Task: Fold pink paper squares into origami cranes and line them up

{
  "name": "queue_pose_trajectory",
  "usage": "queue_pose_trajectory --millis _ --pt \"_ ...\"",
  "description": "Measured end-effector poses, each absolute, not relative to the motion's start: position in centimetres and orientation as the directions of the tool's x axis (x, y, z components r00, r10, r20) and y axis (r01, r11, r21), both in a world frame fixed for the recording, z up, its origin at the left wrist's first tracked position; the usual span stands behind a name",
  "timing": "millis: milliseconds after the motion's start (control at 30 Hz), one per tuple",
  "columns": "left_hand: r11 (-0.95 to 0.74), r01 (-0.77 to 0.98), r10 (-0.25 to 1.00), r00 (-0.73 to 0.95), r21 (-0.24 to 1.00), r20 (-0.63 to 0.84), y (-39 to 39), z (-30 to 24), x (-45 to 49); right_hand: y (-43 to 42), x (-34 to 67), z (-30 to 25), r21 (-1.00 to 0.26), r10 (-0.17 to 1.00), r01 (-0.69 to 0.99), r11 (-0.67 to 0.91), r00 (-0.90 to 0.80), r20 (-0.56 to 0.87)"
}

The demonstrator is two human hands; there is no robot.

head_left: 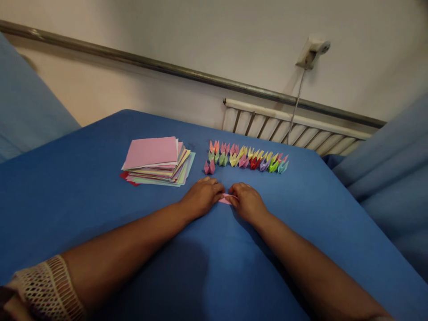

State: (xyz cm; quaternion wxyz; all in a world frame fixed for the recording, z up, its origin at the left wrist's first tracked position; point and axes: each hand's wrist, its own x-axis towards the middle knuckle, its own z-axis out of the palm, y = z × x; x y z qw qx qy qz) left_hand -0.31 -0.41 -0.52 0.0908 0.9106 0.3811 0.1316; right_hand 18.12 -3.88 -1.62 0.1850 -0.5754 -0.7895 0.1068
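My left hand point(202, 195) and my right hand point(248, 201) rest close together on a blue table point(83, 200). Between them lies a small folded pink paper piece point(226, 199); fingertips of both hands pinch and press it against the cloth. Most of the piece is hidden under the fingers. Behind the hands, several small folded paper pieces point(246, 158) in pink, yellow, green, red and purple stand in rows. One pink folded piece point(209, 167) stands at the left end of them.
A stack of coloured paper sheets point(155, 161) with a pink sheet on top lies at the back left. Behind the table run a metal rail point(167, 69) and a white bed frame point(301, 127). Blue cloth point(394, 178) hangs at the right.
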Motion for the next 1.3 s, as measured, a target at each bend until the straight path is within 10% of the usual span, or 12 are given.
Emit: queue_pose_trajectory --millis 300,467,600,1300 --pt "-0.700 0.615 0.702 0.686 0.362 0.191 -0.7 0.0 -0.4 -3.3 18.5 -2.4 -0.574 0.924 0.724 0.383 -0.307 0.228" --pt "-0.418 0.552 0.844 0.531 0.722 0.083 -1.1 0.1 -0.1 -3.1 17.7 -2.6 -0.831 0.941 0.449 0.329 -0.084 0.328" --pt "-0.085 0.259 0.959 0.282 0.962 0.008 -1.3 -0.1 0.8 -2.8 16.4 -2.6 -0.991 0.982 -0.037 0.125 0.149 0.118" --pt "0.133 -0.046 0.963 0.244 0.990 -0.118 -2.5 0.7 1.2 -3.7 15.6 -1.7 -0.951 0.998 -0.303 -0.067 -0.028 -0.062"
